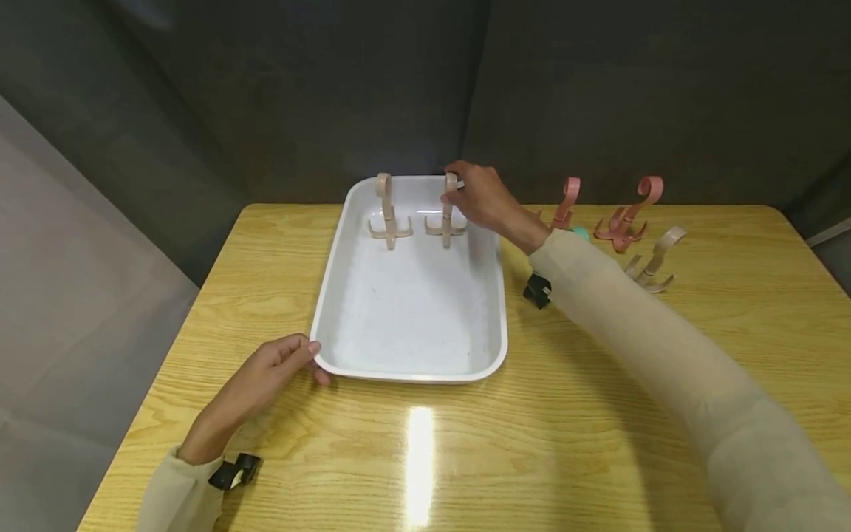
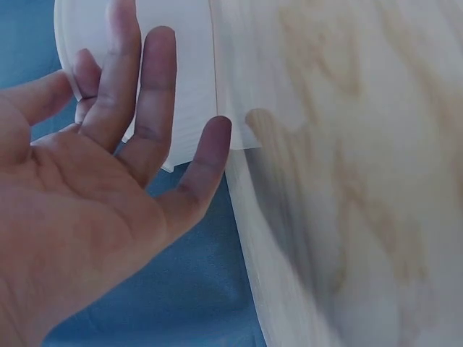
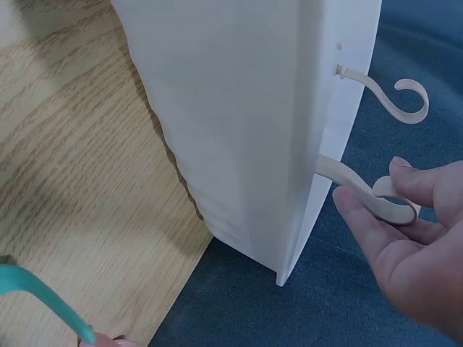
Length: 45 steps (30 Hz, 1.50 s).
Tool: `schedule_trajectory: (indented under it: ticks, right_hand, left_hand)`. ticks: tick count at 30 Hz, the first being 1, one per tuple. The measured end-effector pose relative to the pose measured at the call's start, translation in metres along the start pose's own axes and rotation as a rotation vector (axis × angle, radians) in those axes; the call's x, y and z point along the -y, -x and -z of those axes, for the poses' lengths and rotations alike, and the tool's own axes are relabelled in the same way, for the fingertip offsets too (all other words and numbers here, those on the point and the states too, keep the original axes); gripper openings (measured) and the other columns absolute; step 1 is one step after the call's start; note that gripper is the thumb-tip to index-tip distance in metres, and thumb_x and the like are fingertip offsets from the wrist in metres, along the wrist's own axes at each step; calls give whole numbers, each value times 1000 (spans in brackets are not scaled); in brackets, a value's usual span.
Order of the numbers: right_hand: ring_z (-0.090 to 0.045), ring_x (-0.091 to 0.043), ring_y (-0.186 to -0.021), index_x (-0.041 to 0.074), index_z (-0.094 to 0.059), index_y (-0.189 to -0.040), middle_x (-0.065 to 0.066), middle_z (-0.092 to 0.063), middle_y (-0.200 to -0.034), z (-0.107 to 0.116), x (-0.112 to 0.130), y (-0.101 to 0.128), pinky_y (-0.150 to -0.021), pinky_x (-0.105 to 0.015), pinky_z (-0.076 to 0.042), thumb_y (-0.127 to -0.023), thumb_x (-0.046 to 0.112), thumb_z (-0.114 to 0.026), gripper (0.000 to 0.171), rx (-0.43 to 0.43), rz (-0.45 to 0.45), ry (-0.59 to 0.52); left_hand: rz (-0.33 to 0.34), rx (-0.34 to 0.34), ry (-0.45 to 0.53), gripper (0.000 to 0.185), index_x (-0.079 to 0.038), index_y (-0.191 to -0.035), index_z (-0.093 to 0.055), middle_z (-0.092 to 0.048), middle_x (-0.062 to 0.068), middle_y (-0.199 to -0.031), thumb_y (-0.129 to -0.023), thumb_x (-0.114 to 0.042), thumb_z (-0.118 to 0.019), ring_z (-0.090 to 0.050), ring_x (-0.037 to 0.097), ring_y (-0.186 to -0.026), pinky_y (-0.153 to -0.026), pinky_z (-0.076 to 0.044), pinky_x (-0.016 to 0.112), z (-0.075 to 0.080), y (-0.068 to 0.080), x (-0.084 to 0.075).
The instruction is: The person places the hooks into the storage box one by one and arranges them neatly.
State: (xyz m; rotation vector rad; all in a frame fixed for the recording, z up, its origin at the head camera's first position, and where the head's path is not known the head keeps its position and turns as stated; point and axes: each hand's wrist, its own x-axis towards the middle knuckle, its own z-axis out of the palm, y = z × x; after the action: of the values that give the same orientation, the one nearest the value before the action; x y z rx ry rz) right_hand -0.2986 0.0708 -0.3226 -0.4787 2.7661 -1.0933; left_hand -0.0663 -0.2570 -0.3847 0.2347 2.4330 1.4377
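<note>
Beige hook (image 1: 447, 214) between right fingers (image 3: 365, 210)

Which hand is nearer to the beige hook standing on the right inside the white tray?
Right. The right hand pinches the curled top of that beige hook at the far end of the white tray. The left hand rests at the tray's near left corner.
</note>
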Motion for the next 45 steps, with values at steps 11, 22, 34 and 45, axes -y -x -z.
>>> schedule_trajectory:
  ticks: [11,22,34,45]
  right_hand:
    - [-56,-35,-134,-4,-39,-155,-24,-48,-152,0,-1,2,-106,-45,-48,-105,6,-61,55,8,-3,-9]
    - [-57,-35,-133,-1,-37,-157,-23,-47,-153,1,-3,2,-106,-46,-48,-105,8,-62,58,3,-9,18]
    - [-56,-38,-133,-1,-33,-159,-22,-42,-158,7,-4,6,-108,-47,-46,-104,4,-63,63,-5,29,40]
    - [-59,-40,-129,-7,-36,-156,-26,-41,-158,20,1,16,-105,-48,-48,-103,5,-64,61,-29,81,90]
  left_hand:
    - [3,5,3,36,-3,-95,-65,-77,2,-89,-114,-27,-46,-60,25,-117,-100,-41,31,-1,-2,0]
    - [-7,9,-3,36,-3,-95,-65,-77,2,-89,-114,-27,-45,-60,26,-117,-99,-41,31,-1,-3,0]
    - [0,8,-12,35,-3,-100,-66,-77,2,-89,-114,-27,-45,-61,25,-117,-99,-42,36,0,-4,-1]
    - [-4,4,-47,38,-4,-101,-66,-77,0,-89,-115,-31,-43,-62,24,-114,-98,-43,42,3,-4,2]
